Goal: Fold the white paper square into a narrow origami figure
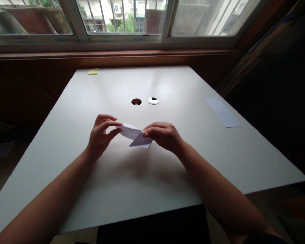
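A folded piece of white paper (141, 141) is held up over the middle of the table, its shadow falling on the surface below. My left hand (101, 132) pinches its left end between thumb and fingers. On the other side, my right hand (164, 134) grips the right part, fingers over the top and thumb on the near face. The paper has a curved flap on the left and a flat angled panel at the centre. My right fingers cover part of its right edge.
The white table (112, 203) reaches toward a barred window (124, 17). Past my hands are a round hole (136, 102) and a metal ring (153, 100). A paper strip (223, 112) lies at right, a yellow sticky note (93, 72) at the far left edge.
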`<state>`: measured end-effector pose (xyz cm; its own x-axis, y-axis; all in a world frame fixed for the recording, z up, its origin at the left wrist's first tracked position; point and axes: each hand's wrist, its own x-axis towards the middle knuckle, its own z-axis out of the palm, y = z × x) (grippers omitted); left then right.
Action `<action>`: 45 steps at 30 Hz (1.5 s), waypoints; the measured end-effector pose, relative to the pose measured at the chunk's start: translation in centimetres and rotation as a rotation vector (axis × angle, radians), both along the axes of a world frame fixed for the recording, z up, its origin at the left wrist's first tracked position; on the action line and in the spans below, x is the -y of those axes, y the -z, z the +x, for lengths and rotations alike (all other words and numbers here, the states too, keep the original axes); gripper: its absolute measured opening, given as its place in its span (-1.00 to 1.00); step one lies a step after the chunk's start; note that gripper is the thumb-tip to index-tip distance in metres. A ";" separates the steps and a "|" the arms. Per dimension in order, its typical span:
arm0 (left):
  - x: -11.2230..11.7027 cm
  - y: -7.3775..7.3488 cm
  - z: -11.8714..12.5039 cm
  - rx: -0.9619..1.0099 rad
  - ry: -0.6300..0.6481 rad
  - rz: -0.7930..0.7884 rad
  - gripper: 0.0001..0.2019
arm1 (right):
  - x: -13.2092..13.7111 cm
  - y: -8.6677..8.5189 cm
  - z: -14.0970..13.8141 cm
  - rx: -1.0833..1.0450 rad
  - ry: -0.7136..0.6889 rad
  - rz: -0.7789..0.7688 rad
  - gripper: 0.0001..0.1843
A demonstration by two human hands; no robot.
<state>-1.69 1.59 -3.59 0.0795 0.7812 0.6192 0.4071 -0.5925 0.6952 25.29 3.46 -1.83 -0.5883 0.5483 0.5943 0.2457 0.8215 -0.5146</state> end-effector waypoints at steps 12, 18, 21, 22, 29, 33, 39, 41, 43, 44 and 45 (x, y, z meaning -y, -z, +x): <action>2.0 -0.8 1.8 -0.409 0.035 0.306 -0.70 | 0.6 -0.3 -0.6 0.084 -0.113 0.033 -0.83; 0.9 -0.4 0.9 -0.122 -0.080 0.027 -0.43 | 0.2 -0.2 0.0 0.067 -0.011 0.112 -0.85; 0.2 0.2 0.3 0.152 0.110 -0.300 -0.49 | -0.1 -0.2 0.5 0.109 0.028 0.208 -0.83; 0.1 0.3 0.1 0.199 0.166 -0.378 -0.55 | -0.2 -0.3 0.7 0.132 0.035 0.245 -0.82; 0.6 -1.6 -0.5 0.487 0.354 -0.685 -0.86 | -0.2 -1.0 1.2 0.239 0.059 0.459 -0.77; 0.8 -2.5 -0.7 0.376 0.446 -0.816 -0.85 | -0.1 -1.1 1.0 0.233 0.050 0.492 -0.78; 1.1 -2.4 0.0 0.425 0.427 -0.768 -0.91 | -0.3 -0.6 0.6 0.057 0.025 0.382 -0.85; 1.2 -2.6 0.0 0.458 0.395 -0.770 -0.90 | -0.4 -0.5 0.5 0.007 0.004 0.352 -0.87; 1.1 -2.9 -0.1 0.476 0.369 -0.787 -0.87 | -0.3 -0.4 0.3 -0.022 -0.011 0.331 -0.88; 1.1 -3.1 -0.2 0.483 0.363 -0.801 -0.86 | -0.2 -0.3 0.2 -0.028 -0.017 0.322 -0.88; 1.0 -3.2 -0.3 0.487 0.360 -0.820 -0.84 | -0.1 -0.3 0.2 -0.030 -0.021 0.317 -0.88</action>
